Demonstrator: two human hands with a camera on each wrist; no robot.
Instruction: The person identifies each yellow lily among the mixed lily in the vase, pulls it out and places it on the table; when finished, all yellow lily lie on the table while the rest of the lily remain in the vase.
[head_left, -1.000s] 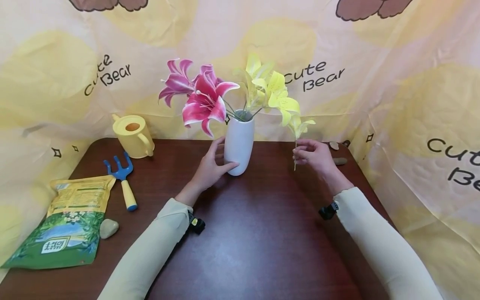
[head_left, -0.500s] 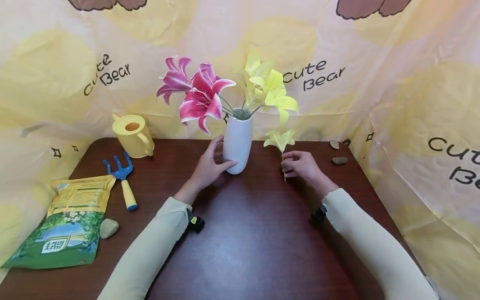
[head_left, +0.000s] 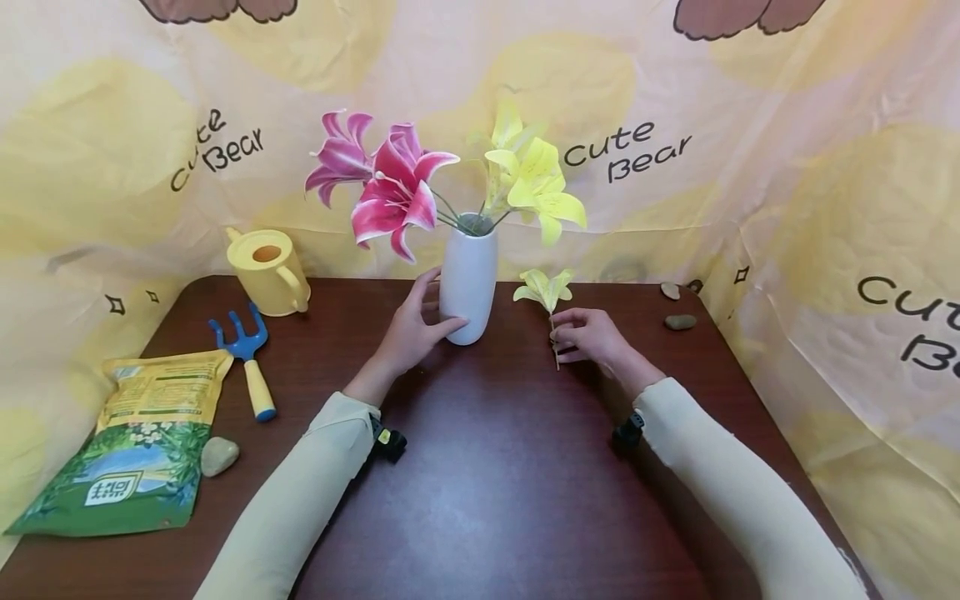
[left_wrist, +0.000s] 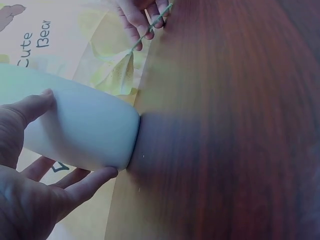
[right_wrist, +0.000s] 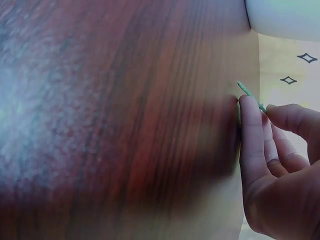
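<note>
1. Right hand [head_left: 595,340], pinching the single yellow lily [head_left: 546,289] by its stem, has travelled leftward and nearer the wearer over the last second; it is now closer to the white vase [head_left: 468,279].
2. Lily bloom, formerly overlapping the vase's yellow lilies [head_left: 538,185], now sits below and apart from them.
3. Vase, held by the left hand [head_left: 408,333], has shifted slightly left; hand and arranged flowers moved with it.
4. Oblong pebble [head_left: 680,322], earlier partly hidden behind the right hand, is now fully visible.

Fingers [left_wrist: 92,184] round a vase [left_wrist: 92,127] (white)
</note>
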